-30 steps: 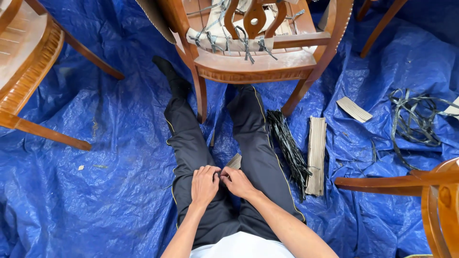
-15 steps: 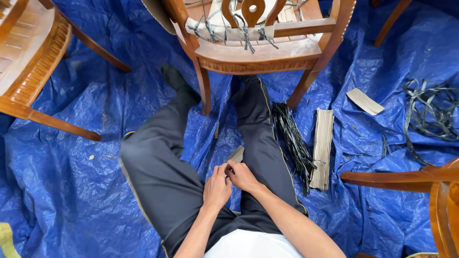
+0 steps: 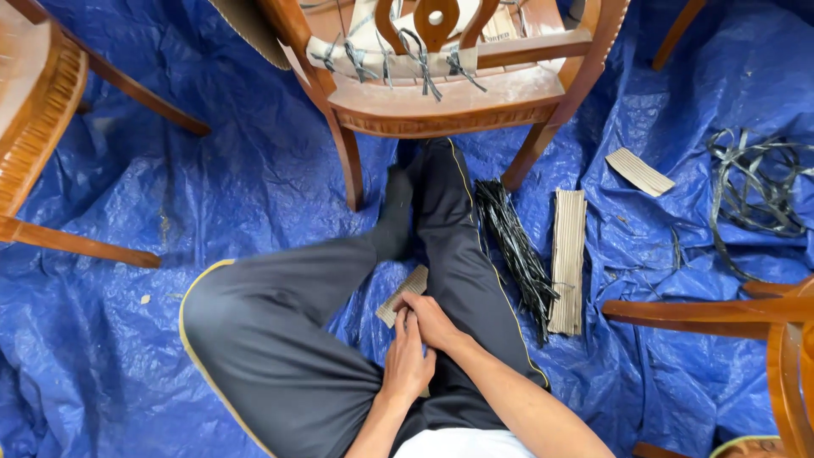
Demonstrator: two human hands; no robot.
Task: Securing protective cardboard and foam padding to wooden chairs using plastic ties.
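Furniture workshop floor, set up for chair repair or wrapping.

Spread under the hands and legs, a crumpled blue tarpaulin (image 3: pixel 212 187); just ahead, a wooden chair (image 3: pixel 441 93) with padding tied on by dark straps; to the right, a bundle of black strips (image 3: pixel 513 246) and corrugated cardboard (image 3: pixel 566 259); more wooden chairs left (image 3: pixel 38 127) and right (image 3: pixel 755 331).

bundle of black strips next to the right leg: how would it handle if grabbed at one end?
The bundle of black strips would likely droop: the strips look thin and flat, and the loose strips lie in slack curls. It is probably light. The ends splay unevenly, so some strips may slide out unless it is gripped mid-bundle.
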